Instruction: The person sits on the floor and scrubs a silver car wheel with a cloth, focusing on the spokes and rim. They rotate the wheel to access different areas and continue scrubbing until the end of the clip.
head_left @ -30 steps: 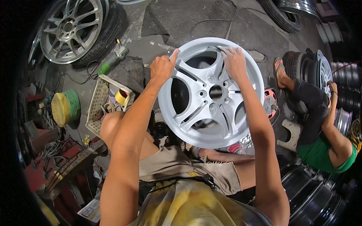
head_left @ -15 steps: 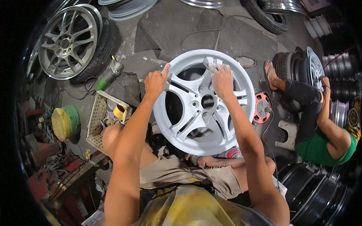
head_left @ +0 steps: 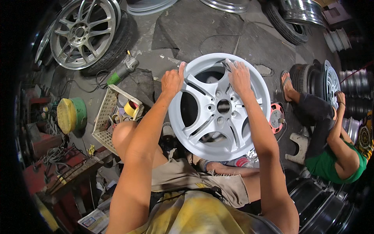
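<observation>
A pale grey-white alloy wheel (head_left: 200,132) lies tilted in front of my lap, its face with paired spokes turned up toward me. My left hand (head_left: 172,82) is closed on the wheel's upper left edge, one digit stretched along the lip. On the top spoke, near the outer lip, rests my right hand (head_left: 239,78), its fingertips whitened with dust. Under those fingers shows the edge of a small dark grey piece (head_left: 226,67) that looks like sandpaper; most of it is hidden.
At left lie a green angle grinder (head_left: 122,71), a cream plastic basket (head_left: 102,126) and a yellow-green roll (head_left: 71,115). A spoked wheel (head_left: 81,35) leans on a tyre. An orange reel (head_left: 276,119) is right of my wheel. Another person (head_left: 331,156) sits further right, handling a wheel.
The whole view has shifted, so everything sits further right. My right hand has slid slightly along the spoke toward the outer lip; my left hand keeps its hold.
</observation>
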Available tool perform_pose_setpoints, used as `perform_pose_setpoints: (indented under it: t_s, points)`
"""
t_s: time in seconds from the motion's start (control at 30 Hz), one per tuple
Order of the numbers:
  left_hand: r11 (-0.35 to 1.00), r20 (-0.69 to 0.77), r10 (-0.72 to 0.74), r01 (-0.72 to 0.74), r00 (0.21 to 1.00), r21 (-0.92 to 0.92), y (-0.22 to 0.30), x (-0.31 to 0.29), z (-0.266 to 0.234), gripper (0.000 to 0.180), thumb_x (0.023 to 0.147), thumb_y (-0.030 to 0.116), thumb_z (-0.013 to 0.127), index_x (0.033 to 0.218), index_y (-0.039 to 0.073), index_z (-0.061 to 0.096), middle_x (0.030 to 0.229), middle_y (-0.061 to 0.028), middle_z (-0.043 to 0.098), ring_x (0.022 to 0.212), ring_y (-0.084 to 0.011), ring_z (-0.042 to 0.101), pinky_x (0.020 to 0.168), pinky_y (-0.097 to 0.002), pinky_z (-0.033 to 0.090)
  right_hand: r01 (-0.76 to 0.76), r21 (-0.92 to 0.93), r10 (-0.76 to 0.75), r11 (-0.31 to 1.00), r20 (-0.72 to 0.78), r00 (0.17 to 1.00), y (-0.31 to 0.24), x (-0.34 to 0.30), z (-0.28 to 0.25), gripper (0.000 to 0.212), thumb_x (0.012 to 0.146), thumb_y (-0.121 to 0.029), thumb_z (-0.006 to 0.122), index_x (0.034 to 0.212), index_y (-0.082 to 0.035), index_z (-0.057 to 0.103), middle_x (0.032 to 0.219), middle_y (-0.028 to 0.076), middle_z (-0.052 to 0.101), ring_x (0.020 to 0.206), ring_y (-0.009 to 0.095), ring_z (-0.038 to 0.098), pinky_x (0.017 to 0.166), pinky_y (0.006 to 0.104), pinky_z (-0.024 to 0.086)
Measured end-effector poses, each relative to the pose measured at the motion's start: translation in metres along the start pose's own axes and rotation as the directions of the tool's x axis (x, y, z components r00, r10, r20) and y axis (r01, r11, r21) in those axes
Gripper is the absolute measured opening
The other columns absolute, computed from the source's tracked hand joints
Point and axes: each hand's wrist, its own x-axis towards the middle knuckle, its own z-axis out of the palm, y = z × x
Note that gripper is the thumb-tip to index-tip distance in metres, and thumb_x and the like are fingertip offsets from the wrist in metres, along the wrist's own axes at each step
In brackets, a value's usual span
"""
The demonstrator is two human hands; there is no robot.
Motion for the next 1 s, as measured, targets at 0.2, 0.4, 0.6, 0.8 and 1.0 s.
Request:
perform_pose_setpoints:
  t_s: [0.2,0.4,0.6,0.8,1.0]
  points:
    - [0.997,-0.015,-0.043,0.042,0.999,-0.064,-0.006,0.002,0.006,0.091,0.103,0.067,0.026,0.095,-0.009,0.075,0.103,-0.0362,0.068,0.106,-0.0515,0.064,0.1,-0.0545,0.047,-0.036,-0.097,0.026,0.995,-0.101,0.995,0.011,-0.008,-0.006,0.035,0.087,-0.013,0.065,0.121,-0.01,0.07,0.127,0.016,0.062,0.122,0.036,0.055,0.098,0.0496,0.046]
    - [0.995,0.003,-0.036,0.036,0.999,-0.094,-0.007,0.004,0.008,0.089,0.103,0.066,0.027,0.096,-0.009,0.075,0.103,-0.0373,0.067,0.106,-0.0521,0.063,0.1,-0.0547,0.047,-0.131,-0.196,0.126,0.972,-0.035,0.991,-0.01,0.014,0.015,0.029,0.089,-0.015,0.062,0.115,-0.009,0.072,0.13,0.015,0.06,0.126,0.037,0.052,0.099,0.0496,0.046]
    - [0.993,0.01,-0.034,0.035,0.999,-0.111,-0.004,0.001,0.005,0.088,0.104,0.065,0.027,0.095,-0.009,0.075,0.103,-0.0365,0.068,0.106,-0.0518,0.064,0.1,-0.0542,0.048,-0.104,-0.218,0.097,0.97,-0.041,0.994,-0.001,0.02,0.012,0.023,0.09,-0.015,0.06,0.107,-0.008,0.073,0.132,0.016,0.06,0.126,0.038,0.052,0.098,0.0498,0.047]
    - [0.995,-0.013,-0.028,0.027,1.0,-0.092,-0.008,0.003,0.007,0.088,0.104,0.064,0.026,0.095,-0.008,0.075,0.103,-0.0361,0.068,0.105,-0.0512,0.064,0.1,-0.0536,0.048,0.141,0.012,-0.141,0.99,0.012,0.99,-0.03,0.025,0.016,0.035,0.08,-0.01,0.07,0.115,-0.008,0.071,0.129,0.018,0.059,0.121,0.042,0.054,0.103,0.0503,0.046]
    - [0.992,0.057,-0.059,0.065,0.997,-0.11,-0.001,0.0,-0.003,0.087,0.105,0.063,0.025,0.097,-0.007,0.075,0.104,-0.0356,0.068,0.107,-0.0504,0.064,0.1,-0.0529,0.048,0.535,0.14,-0.541,0.833,0.006,0.841,-0.092,0.004,0.011,0.041,0.08,-0.005,0.067,0.121,-0.005,0.065,0.126,0.016,0.059,0.12,0.038,0.055,0.106,0.0441,0.046]
